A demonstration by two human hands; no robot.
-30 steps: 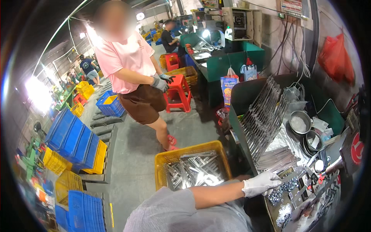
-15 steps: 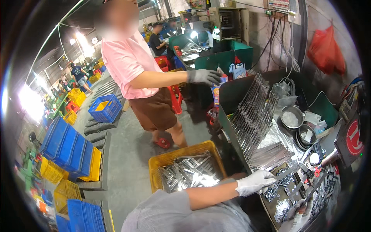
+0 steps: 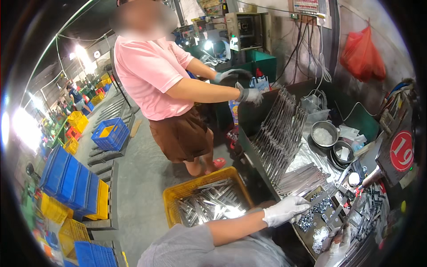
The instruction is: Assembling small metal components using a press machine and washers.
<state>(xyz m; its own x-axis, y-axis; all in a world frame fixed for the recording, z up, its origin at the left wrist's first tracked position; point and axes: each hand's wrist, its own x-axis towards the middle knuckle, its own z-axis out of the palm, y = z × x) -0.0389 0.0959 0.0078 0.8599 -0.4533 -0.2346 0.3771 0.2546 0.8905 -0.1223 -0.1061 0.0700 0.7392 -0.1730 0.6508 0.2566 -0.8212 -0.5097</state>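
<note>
My left hand (image 3: pixel 287 210), in a white glove, has its fingers closed on the end of a flat metal strip (image 3: pixel 321 196) above a tray (image 3: pixel 306 239) of small parts. Lower right, my right hand (image 3: pixel 336 250), also gloved in white, is closed around a dark, narrow metal strip (image 3: pixel 349 213) that points away from me; its fingertips are partly hidden. Beneath and between the hands lie small shiny nuts (image 3: pixel 305 222) and pale washers (image 3: pixel 320 236). A fan of flat metal strips (image 3: pixel 303 179) rests just beyond my left hand.
A yellow crate (image 3: pixel 171 200) of metal strips stands left of the bench. Beyond it is a co-worker in a pink shirt (image 3: pixel 149 80), wearing grey gloves. Long thin rods (image 3: pixel 280 133) lean on the bench near metal bowls (image 3: pixel 324 134). Dark metal parts (image 3: pixel 371 209) pile up at right.
The view has shifted slightly, moving the bench left in the picture. The co-worker has stepped closer to the bench, and both their arms now reach toward it. My hands keep their holds.
</note>
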